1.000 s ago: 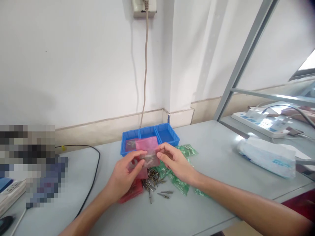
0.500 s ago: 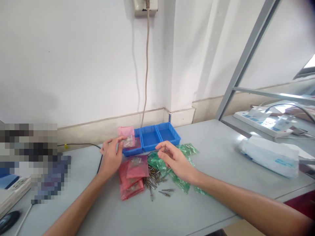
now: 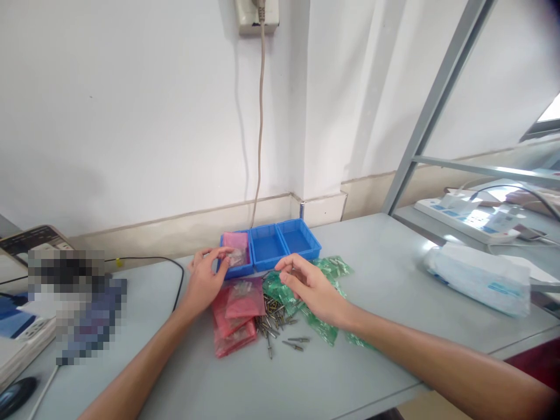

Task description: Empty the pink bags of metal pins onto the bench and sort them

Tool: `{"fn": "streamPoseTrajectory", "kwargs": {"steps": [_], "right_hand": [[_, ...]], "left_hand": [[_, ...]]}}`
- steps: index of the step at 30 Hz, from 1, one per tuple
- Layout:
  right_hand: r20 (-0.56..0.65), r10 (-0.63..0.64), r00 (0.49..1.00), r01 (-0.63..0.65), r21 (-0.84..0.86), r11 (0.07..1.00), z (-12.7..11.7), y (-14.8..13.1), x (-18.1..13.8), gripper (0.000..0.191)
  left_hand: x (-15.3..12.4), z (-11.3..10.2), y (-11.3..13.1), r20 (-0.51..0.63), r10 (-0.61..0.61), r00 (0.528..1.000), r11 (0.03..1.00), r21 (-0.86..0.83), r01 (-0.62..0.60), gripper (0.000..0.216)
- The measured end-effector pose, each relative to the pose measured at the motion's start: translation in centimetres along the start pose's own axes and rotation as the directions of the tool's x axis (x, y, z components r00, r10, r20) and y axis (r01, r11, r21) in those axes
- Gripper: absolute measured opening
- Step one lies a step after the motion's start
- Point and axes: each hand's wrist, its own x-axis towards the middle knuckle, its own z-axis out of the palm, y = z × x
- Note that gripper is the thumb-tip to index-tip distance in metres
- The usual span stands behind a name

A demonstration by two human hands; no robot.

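My left hand reaches to the left compartment of a blue three-part tray. Its fingertips pinch the edge of a small pink bag with metal parts inside, which lies in that compartment. My right hand hovers over a spread of green bags, fingers loosely curled and apart, holding nothing. Between my hands lie a pile of pink bags and a heap of loose metal pins.
A grey cable hangs from a wall socket down to behind the tray. A black cable runs at the left. A white packet and a power strip lie right, beyond a slanted metal frame. A mouse sits bottom left.
My left hand took the pink bag from between both hands out to the left, then lowered it into the tray's left compartment. My right hand let go and stayed over the green bags.
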Motion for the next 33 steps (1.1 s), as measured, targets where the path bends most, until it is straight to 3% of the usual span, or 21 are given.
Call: {"fn": "streamPoseTrajectory", "kwargs": {"steps": [6, 16, 22, 25, 28, 33], "right_hand": [[0.019, 0.001, 1.0, 0.0, -0.033, 0.999, 0.0, -0.2, -0.1, 0.025], [0.029, 0.0, 1.0, 0.002, -0.078, 0.997, 0.1, -0.5, -0.1, 0.026], [0.065, -0.107, 0.992, 0.119, -0.212, 0.97, 0.1, -0.6, -0.3, 0.023], [0.154, -0.263, 0.953, 0.303, -0.382, 0.873, 0.0, -0.6, -0.5, 0.024], [0.308, -0.393, 0.866, 0.499, -0.51, 0.701, 0.1, -0.6, -0.8, 0.024], [0.486, -0.424, 0.764, 0.645, -0.583, 0.494, 0.3, -0.1, -1.1, 0.022]], "left_hand": [[-0.1, 0.2, 0.5, 0.044, 0.004, 0.999, 0.998, 0.065, -0.007, 0.034], [-0.6, 0.1, 1.2, 0.036, 0.171, 0.985, 0.931, 0.322, -0.174, 0.034], [-0.7, 0.3, 1.0, 0.022, 0.185, 0.983, 0.915, 0.361, -0.18, 0.038], [-0.7, 0.4, 0.7, 0.057, 0.189, 0.98, 0.926, 0.322, -0.197, 0.041], [-0.6, 0.5, 0.4, 0.092, 0.191, 0.977, 0.93, 0.301, -0.211, 0.044], [-0.6, 0.6, 0.5, 0.081, 0.183, 0.98, 0.937, 0.288, -0.199, 0.042]]}}
